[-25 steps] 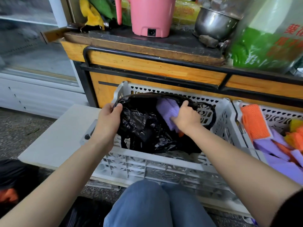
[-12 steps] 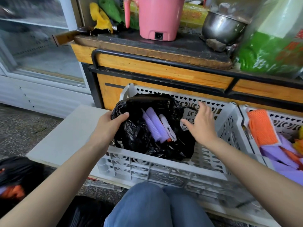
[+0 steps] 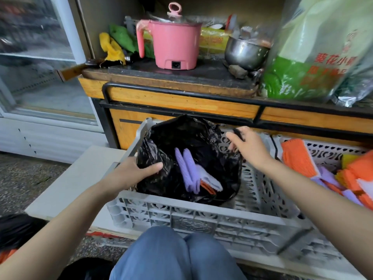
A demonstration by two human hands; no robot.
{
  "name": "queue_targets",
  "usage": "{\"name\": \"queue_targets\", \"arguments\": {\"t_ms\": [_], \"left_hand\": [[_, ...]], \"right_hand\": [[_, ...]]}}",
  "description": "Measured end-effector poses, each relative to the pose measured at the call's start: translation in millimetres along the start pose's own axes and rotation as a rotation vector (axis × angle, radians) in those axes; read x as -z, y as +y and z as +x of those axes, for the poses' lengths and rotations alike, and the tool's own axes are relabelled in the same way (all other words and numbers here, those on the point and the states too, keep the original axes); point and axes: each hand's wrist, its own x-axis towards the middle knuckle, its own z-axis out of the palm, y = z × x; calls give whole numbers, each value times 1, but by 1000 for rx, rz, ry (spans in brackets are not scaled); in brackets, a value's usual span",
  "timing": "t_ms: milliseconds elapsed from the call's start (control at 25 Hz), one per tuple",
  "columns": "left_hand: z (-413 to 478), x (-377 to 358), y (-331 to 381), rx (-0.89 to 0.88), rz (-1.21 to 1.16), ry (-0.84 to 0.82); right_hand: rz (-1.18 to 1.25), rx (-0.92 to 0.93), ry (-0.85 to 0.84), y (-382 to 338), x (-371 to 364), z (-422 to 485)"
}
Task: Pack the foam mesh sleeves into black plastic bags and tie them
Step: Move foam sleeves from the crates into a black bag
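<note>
One long wooden counter [image 3: 181, 102], orange-varnished with a black metal rail along its front, fills the back of the view. Below it stand two grey plastic crates with lattice-pierced walls, side by side: the near crate [image 3: 201, 217] in front of the person's knees and the right-hand crate [image 3: 323, 150] touching it. A tall, glossy green-and-white printed sack [image 3: 312, 57] leans on the counter's right end. The crinkled, shiny black plastic bag [image 3: 181, 138] sits inside the near crate towards its left side, mouth gaping upward. On the counter stand a smooth pink electric pot [image 3: 173, 47] with a ring-topped lid and a dull round steel bowl [image 3: 244, 51]. The left hand [image 3: 133, 174] grips the bag's left rim, thumb lying over the plastic and fingers curled beneath. The right hand [image 3: 248, 146] is at the bag's right rim, its fingers pinching a thin black strip of the plastic. Flat, ribbed purple foam mesh sleeves [image 3: 187, 170] lie folded inside the bag beside a white one and an orange edge; more loose sleeves [image 3: 296, 156], orange and purple, are heaped in the right-hand crate.
</note>
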Motion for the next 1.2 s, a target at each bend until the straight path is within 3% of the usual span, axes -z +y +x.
{"name": "queue_targets", "arguments": {"t_ms": [80, 200, 320, 360, 400, 520, 560, 720, 800, 920, 1000, 1120, 1200], "left_hand": [[12, -6, 11, -3, 8, 203], [18, -11, 30, -70, 340, 445], [13, -20, 40, -121, 744, 537], [13, -24, 42, -112, 762, 533], [12, -27, 46, -92, 649, 497], [17, -35, 63, 71, -207, 116], [18, -39, 66, 74, -290, 2], [22, -66, 59, -177, 222, -125], [20, -80, 44, -184, 267, -241], [15, -95, 30, -237, 412, -287], [12, -95, 32, -301, 452, -148], [22, -80, 43, -277, 480, 219], [27, -75, 51, -202, 645, 246]], "right_hand": [[-21, 58, 114, -3, 27, -9], [-121, 70, 295, -2, 63, -26], [-231, 15, 411, 6, 88, -44], [-269, -2, 424, 11, 92, -47], [-297, -16, 429, 14, 94, -51], [-330, -65, 437, 20, 94, -57], [-341, -62, 432, 21, 93, -60], [-388, -24, 390, 28, 88, -68], [-382, -19, 376, 35, 88, -71], [-376, 6, 337, 47, 89, -72], [-405, 13, 334, 54, 92, -70], [-422, 6, 442, 61, 99, -60], [-358, 13, 404, 61, 98, -59]]}}
